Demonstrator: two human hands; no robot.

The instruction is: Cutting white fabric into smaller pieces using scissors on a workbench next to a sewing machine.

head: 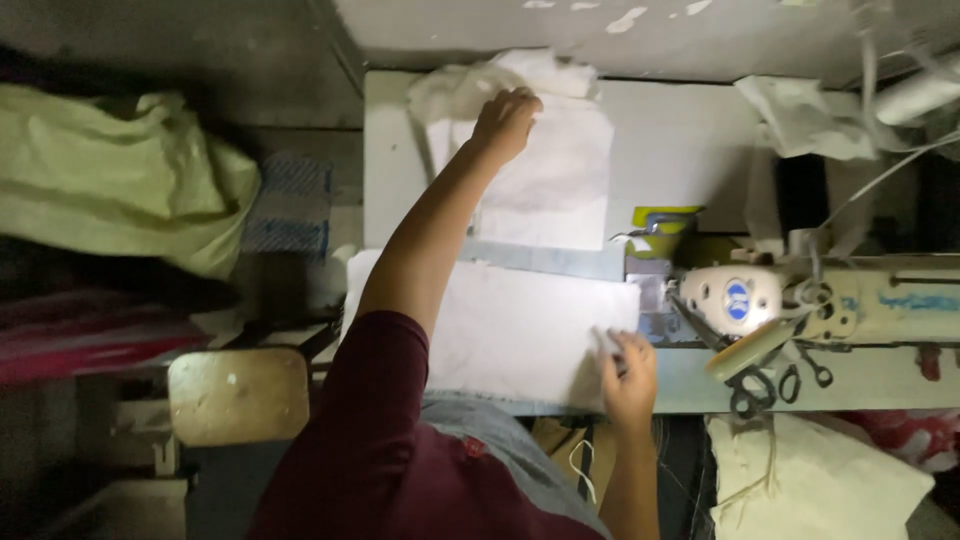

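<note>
My left hand (pixel 505 122) reaches far across the sewing table (pixel 680 150) and rests with curled fingers on a stack of white fabric pieces (pixel 550 190), next to a crumpled white cloth (pixel 500 80). My right hand (pixel 628 375) pinches the right edge of a flat white fabric panel (pixel 510 330) lying on the near part of the table, just left of the sewing machine (pixel 800 300). The machine's needle area (pixel 655 275) sits beside the panel's right corner.
Scissors (pixel 765 385) hang at the table's front edge under the machine. A pale green sack (pixel 110 180) lies at the left, a wooden stool seat (pixel 238 395) below it. More white cloth (pixel 805 115) sits at the back right, and a cream bundle (pixel 810 480) at lower right.
</note>
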